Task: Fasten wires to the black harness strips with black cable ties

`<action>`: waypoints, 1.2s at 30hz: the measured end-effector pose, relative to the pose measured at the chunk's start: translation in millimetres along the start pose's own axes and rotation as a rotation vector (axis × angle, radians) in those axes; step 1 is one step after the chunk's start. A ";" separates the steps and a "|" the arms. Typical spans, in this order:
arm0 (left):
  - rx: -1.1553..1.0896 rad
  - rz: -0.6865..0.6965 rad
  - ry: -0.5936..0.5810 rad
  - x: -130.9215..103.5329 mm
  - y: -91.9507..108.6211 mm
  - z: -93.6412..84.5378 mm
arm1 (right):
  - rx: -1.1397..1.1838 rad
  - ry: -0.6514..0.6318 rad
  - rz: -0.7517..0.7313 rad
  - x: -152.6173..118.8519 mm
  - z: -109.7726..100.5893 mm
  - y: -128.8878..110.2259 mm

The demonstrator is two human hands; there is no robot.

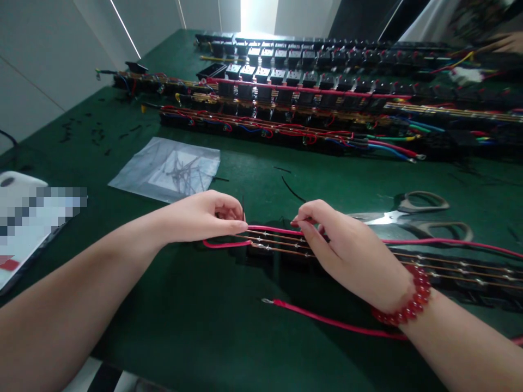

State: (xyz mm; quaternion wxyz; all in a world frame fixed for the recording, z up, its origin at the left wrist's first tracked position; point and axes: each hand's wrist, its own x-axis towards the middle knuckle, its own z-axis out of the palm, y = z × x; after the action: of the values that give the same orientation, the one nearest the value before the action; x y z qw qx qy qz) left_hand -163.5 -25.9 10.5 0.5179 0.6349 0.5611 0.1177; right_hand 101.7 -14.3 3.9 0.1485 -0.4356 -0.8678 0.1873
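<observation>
My left hand [218, 215] is closed around the red wire [272, 229] at the left end of a black strip assembly [261, 256]. A thin black strand [243, 204] stands up beside its fingertips. Behind my left hand the wire bends back and meets the end of a copper rod [281, 251]. My right hand [330, 239] is pinched just above the same wire, farther right; whatever lies between its fingertips is too small to make out. Copper rods with solder joints run along the assembly beneath my right hand.
Scissors [386, 219] lie behind my right hand. A clear bag [143, 169] of thin dark strips sits behind my left hand. Nearer me is a loose red wire [327, 322] with a metal lug. Several wired black assemblies [261, 128] span the back; another person's hand [506, 42] shows there.
</observation>
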 end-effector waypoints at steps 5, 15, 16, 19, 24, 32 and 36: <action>-0.074 -0.006 0.034 1.2 -3.2 4.4 | -0.105 0.003 -0.059 -0.1 2.3 0.3; -0.161 -0.029 0.014 2.3 -4.6 14.7 | 0.177 -0.040 -0.264 -1.9 1.0 -3.9; -0.170 -0.035 0.015 2.4 -4.0 14.7 | 0.190 -0.041 -0.262 -1.7 0.8 -3.2; -0.201 -0.041 0.011 3.3 -3.1 14.2 | 0.201 -0.033 -0.248 -1.6 1.1 -0.3; -0.271 -0.039 0.018 5.5 -3.3 14.7 | 0.177 0.003 -0.294 -2.3 2.5 2.5; -0.439 -0.044 -0.009 7.6 -6.9 8.3 | 0.235 0.013 -0.293 -1.8 1.5 2.0; -0.545 -0.036 0.004 7.9 -9.0 12.6 | 0.234 0.032 -0.296 -2.3 3.0 2.7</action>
State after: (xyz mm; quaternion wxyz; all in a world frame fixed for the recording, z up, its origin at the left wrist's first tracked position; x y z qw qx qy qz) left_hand -156.9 -27.4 -5.5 0.6704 0.4619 0.5210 0.2565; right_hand 103.6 -15.3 -0.2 0.2379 -0.2858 -0.8923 0.2560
